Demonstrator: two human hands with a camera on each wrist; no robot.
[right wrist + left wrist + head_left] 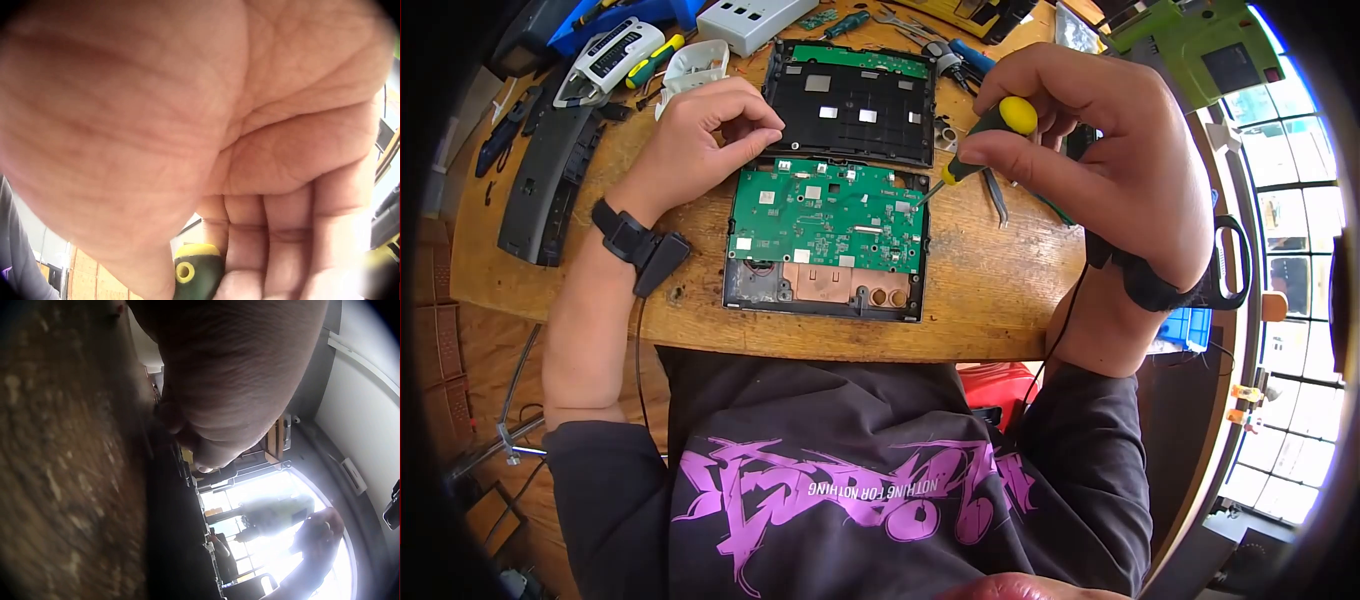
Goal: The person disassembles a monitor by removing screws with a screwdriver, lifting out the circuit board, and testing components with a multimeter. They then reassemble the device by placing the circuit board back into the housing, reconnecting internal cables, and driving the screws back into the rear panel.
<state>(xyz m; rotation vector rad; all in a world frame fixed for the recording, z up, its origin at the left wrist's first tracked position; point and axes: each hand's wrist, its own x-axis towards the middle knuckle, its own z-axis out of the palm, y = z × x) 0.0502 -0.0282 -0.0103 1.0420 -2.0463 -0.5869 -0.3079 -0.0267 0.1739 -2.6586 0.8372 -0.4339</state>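
Observation:
My right hand [1110,150] grips a screwdriver [1016,114] with a dark green and yellow handle; in the right wrist view the handle end [199,272] shows between thumb and fingers. Its thin shaft slants down to the right side of a green circuit board [825,215]. The board sits in a black housing [840,312] with a copper-coloured plate below it. Behind it lies a black cover [850,110] with a green strip. My left hand [710,140] has bent fingers at the cover's left edge, thumb tip over it; I cannot tell whether it pinches anything.
Tweezers [997,198] lie right of the housing. Left on the wooden table [690,315] stand a long dark plastic part [555,185], a white device [615,60] and a yellow-green screwdriver [655,62]. A grey box [755,20] and several tools are at the back.

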